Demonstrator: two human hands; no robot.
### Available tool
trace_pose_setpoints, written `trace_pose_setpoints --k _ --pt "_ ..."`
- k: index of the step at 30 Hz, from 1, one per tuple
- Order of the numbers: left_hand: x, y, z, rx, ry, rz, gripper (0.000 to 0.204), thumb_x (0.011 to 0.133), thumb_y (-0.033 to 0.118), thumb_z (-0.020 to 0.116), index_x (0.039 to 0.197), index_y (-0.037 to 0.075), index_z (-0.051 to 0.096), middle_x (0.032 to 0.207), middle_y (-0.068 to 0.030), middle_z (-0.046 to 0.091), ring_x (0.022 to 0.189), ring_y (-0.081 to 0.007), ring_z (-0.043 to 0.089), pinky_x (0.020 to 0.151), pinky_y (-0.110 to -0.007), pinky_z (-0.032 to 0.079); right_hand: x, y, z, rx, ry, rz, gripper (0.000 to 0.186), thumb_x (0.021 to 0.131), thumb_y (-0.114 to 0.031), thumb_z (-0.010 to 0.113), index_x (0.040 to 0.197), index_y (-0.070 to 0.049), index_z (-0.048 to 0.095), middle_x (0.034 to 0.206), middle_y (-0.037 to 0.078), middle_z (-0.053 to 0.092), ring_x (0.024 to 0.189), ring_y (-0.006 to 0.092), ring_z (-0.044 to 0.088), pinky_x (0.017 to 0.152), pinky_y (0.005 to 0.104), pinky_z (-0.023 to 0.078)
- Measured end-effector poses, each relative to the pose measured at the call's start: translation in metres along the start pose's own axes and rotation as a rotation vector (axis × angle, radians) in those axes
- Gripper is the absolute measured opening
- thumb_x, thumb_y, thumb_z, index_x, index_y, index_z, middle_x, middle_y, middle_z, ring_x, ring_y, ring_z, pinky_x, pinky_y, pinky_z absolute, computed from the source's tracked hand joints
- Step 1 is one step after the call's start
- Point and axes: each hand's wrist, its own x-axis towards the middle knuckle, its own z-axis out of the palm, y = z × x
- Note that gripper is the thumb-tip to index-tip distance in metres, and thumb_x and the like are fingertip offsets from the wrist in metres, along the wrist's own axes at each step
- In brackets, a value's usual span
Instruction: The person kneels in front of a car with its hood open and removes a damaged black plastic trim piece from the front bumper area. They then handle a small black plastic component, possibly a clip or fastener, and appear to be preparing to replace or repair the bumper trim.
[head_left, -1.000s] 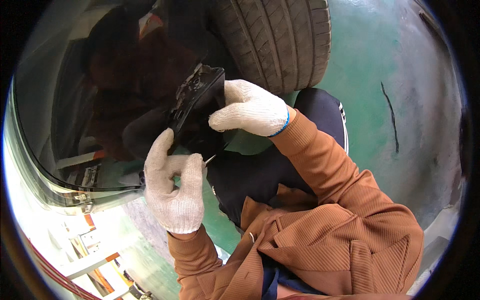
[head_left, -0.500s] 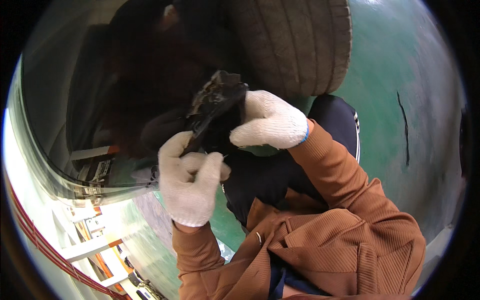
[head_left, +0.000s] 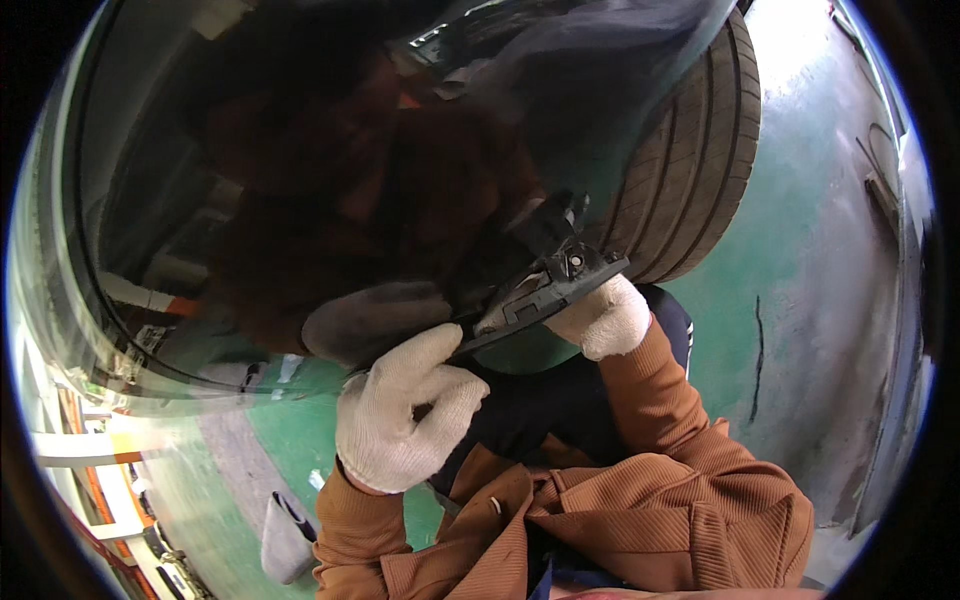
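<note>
Both my hands wear whitish knit gloves at the lower edge of a glossy black car body panel (head_left: 330,200). A black plastic piece (head_left: 540,305) with slots, a round hole and a dirty inner side sticks out from the panel's edge near the wheel. My right hand (head_left: 608,318) grips this piece from below, its fingers partly hidden behind it. My left hand (head_left: 410,405) has its index finger stretched to the lower end of the piece. Its thumb and other fingers curl together; anything small between them is hidden.
A tyre (head_left: 690,160) stands beyond my right hand, on a green floor (head_left: 790,250) with a dark streak. At the lower left lie a grey cloth-like thing (head_left: 285,540) and a white frame (head_left: 75,450). My knee is under the right hand.
My view has shifted, and more of the panel shows. The black plastic piece now lies flatter, with its slotted edge toward me. My right hand has moved beneath it; the left index finger has straightened.
</note>
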Motion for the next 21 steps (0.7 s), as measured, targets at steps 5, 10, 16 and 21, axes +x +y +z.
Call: trace_pose_setpoints --k 5,10,16,21 --pt "0.009 -0.004 0.002 -0.068 0.002 0.041 0.046 0.092 -0.001 0.074 0.133 -0.009 0.054 0.081 -0.0156 0.078 0.071 -0.0185 0.076 0.068 -0.031 0.061 0.000 0.000 0.001 0.135 -0.033 -0.054 0.104 0.068 -0.018 0.099 0.154 0.005 0.046 0.161 0.018 0.045 0.148 0.0335 0.043 0.123 0.0519 0.031" --pt "0.011 -0.006 0.002 -0.126 0.000 0.039 0.047 0.091 -0.003 0.074 0.134 -0.009 0.055 0.081 -0.0154 0.078 0.072 -0.0189 0.076 0.068 -0.032 0.061 0.011 -0.004 -0.003 0.162 -0.141 -0.070 0.091 0.074 -0.012 0.094 0.151 0.005 0.049 0.153 0.023 0.053 0.141 0.0416 0.052 0.120 0.0578 0.036" --pt "0.015 -0.001 -0.002 -0.021 -0.002 0.100 0.050 0.090 -0.003 0.076 0.135 -0.007 0.057 0.083 -0.0151 0.079 0.071 -0.0175 0.076 0.070 -0.031 0.060 0.033 -0.018 0.030 0.163 -0.079 0.007 0.088 0.079 -0.018 0.091 0.151 0.007 0.047 0.142 0.036 0.059 0.136 0.0497 0.056 0.119 0.0610 0.038" --pt "0.014 -0.002 0.003 -0.045 0.013 0.135 0.050 0.090 -0.004 0.074 0.137 -0.004 0.057 0.084 -0.0164 0.078 0.071 -0.0179 0.075 0.069 -0.031 0.060 0.032 -0.029 0.048 0.043 0.003 0.035 0.088 0.077 -0.023 0.093 0.146 0.010 0.051 0.139 0.033 0.063 0.135 0.0457 0.058 0.120 0.0552 0.039"
